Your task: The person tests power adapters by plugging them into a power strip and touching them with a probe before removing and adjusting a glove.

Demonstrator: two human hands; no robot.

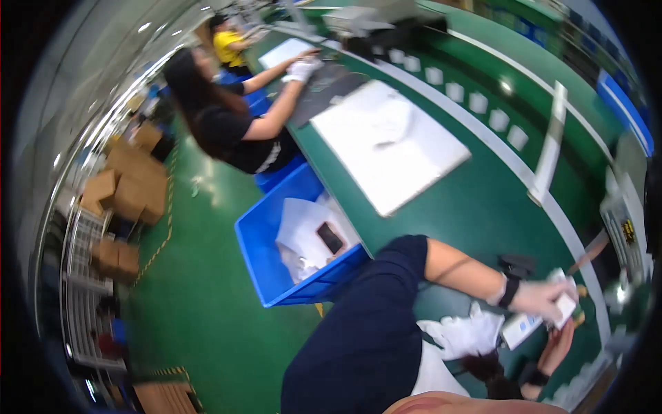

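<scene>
At the lower right, my left hand [536,299] wears a white glove and a black wristband. Its fingers are closed on a small white box [566,308]. From below, my right hand [557,343] meets the lower edge of that box, its fingers pressed together there, partly hidden and blurred. Beside my left hand lies a larger white box [520,330] with blue print. A crumpled white glove or cloth [467,334] rests to its left. On the bench behind my left wrist is a small dark object [517,264].
A blue bin [258,265] by the bench holds white sheets and a dark phone-like item [329,238]. A white board [393,155] lies on the green bench. Farther left, a co-worker [234,114] works at it. White pieces [478,103] line the conveyor; cardboard boxes [138,179] stand left.
</scene>
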